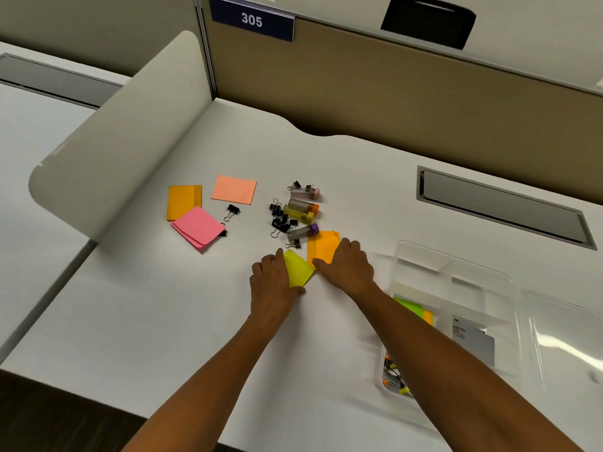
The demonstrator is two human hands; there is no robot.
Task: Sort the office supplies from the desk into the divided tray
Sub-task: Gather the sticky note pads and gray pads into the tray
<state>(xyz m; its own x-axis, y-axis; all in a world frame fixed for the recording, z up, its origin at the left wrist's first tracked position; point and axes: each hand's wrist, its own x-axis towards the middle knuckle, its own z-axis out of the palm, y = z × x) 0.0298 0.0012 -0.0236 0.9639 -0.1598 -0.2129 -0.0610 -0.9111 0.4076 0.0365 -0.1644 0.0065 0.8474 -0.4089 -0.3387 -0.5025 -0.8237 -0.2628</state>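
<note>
The step in hand appears to be the gathering of sticky-note pads. A yellow pad [298, 267] is grasped by the left hand [272, 283], with the fingers along its far edge and the thumb under its near corner, so that it is tilted up off the desk [163, 321]. An orange pad [323, 246] just beside it is touched by the right hand [347, 265], whose fingers are laid over its near edge; whether it is actually gripped cannot be told.

The clear divided tray [456, 275] is set at the right of the desk, and green and orange pads [412, 309] are already seen in one compartment, with small pins or clips in the nearest one. Much is not yet sorted: another orange pad [184, 202], a pink pad [197, 228], a salmon pad [233, 189], scattered black binder clips [280, 220] and several small tubes [301, 210] are left in the middle of the desk.

Next, both pads probably need to be lifted clear, carried to the right and dropped into the compartment with the other pads. Care is called for so that the tubes and clips touching the orange pad are not dragged along.
</note>
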